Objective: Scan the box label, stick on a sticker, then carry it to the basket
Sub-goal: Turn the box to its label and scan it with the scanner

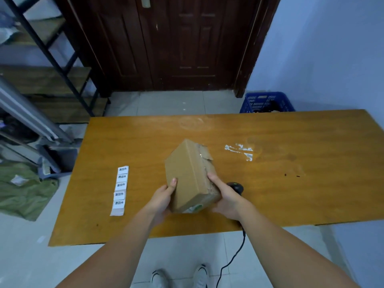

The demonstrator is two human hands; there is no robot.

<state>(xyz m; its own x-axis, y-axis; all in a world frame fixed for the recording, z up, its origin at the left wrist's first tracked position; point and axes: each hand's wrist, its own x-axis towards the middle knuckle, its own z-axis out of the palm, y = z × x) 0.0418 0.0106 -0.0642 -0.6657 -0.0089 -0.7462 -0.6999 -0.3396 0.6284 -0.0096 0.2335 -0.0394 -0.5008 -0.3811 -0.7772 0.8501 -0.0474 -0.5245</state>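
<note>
A brown cardboard box (190,171) with a torn taped flap is held tilted above the wooden table (291,183), gripped from both sides. My left hand (163,197) clasps its left face and my right hand (225,193) its right side. A bit of label shows at the box's near bottom edge. A black scanner (236,187) lies on the table just behind my right hand, its cable running off the front edge. A strip of white stickers (120,189) lies on the table to the left. The blue basket (268,101) stands on the floor beyond the table's far right.
White tape residue (241,151) marks the table right of the box. A metal shelving rack (41,80) and a green sack (22,190) stand at the left. A dark wooden door (176,42) is straight ahead, a wall at the right.
</note>
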